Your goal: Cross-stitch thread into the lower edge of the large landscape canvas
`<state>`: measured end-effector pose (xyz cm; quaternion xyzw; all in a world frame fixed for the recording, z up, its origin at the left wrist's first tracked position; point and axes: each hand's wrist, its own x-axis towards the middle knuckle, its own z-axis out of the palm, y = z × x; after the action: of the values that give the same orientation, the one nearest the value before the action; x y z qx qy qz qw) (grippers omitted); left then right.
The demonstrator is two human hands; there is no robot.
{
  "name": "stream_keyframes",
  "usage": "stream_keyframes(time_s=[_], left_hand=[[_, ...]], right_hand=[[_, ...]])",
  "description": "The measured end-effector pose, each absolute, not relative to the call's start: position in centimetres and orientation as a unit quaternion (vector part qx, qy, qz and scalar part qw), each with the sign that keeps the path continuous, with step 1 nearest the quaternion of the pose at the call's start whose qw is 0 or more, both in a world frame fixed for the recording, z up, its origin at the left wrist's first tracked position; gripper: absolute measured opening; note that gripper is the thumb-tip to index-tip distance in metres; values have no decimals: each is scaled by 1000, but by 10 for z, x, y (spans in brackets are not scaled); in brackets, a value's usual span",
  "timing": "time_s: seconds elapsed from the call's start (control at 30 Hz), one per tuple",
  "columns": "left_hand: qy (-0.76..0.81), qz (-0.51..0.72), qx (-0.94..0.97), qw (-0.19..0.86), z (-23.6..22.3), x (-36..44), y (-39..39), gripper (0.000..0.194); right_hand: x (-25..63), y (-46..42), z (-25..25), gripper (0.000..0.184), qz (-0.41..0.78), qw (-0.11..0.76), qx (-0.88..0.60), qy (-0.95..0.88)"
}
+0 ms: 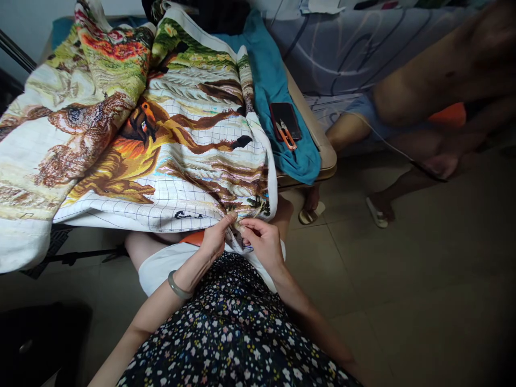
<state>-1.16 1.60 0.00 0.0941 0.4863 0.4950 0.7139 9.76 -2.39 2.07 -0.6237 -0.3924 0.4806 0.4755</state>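
Observation:
A large cross-stitch cloth (161, 140) with a colourful stitched picture and a blue grid is spread in front of me and hangs over my lap. My left hand (215, 239), with a green bangle on its wrist, pinches the cloth's lower edge. My right hand (262, 242) is closed beside it, its fingertips pinched at the same edge. They seem to hold a thin needle or thread, too small to make out. Both hands touch at the fingertips near the cloth's bottom right corner.
A dark phone (285, 119) and small orange snips (286, 134) lie on a teal towel (278, 97) over a bench edge to the right. Another person (423, 102) sits further right with a white cable and sandalled feet on the tiled floor (403, 279).

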Motion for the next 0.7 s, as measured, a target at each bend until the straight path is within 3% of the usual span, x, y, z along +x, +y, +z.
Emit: stream_keyframes(time_s=[0.43,0.7], left_hand=[[471,507,103,715,0,-11,17,38],[490,470,94,728,7,-12,16,38]], right_hand=[[100,-22,23,30,474,459,-638,-398],[99,-17,27,22,476,454,-638,-400]])
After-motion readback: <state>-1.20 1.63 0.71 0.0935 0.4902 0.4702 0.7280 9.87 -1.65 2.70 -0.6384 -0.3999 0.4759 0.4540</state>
